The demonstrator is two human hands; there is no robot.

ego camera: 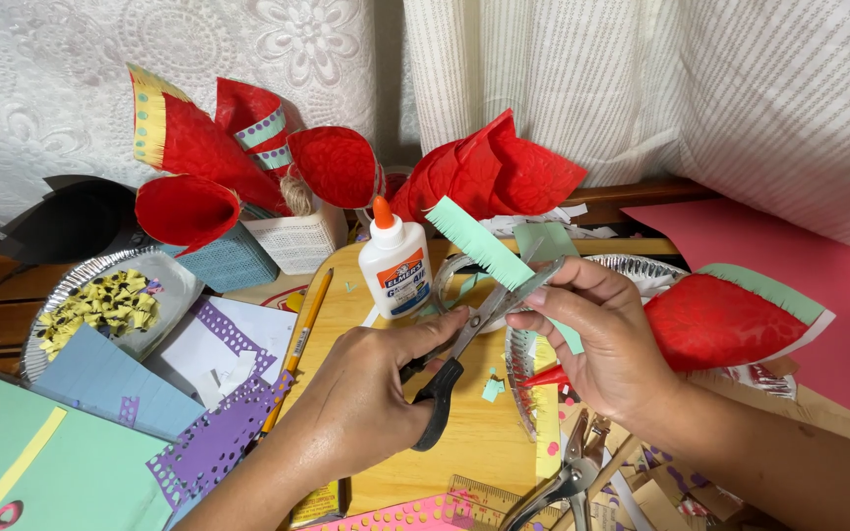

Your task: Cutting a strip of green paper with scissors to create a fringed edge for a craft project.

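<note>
My left hand (366, 388) grips black-handled scissors (469, 339), their blades open around a mint-green paper strip (484, 246) with a fringed edge. My right hand (607, 339) pinches that strip at its lower end, just right of the blades. Under the hands lies a wooden board (474, 433) with small green paper scraps on it. A red paper cone with a green rim (730, 315) lies right beside my right wrist.
A white glue bottle with an orange cap (395, 261) stands behind the board. A pencil (297, 339), purple punched paper (213, 438), a foil plate of yellow bits (105, 300), several red cones (248, 162), a metal hole punch (568, 472) and pink paper (828, 275) lie around.
</note>
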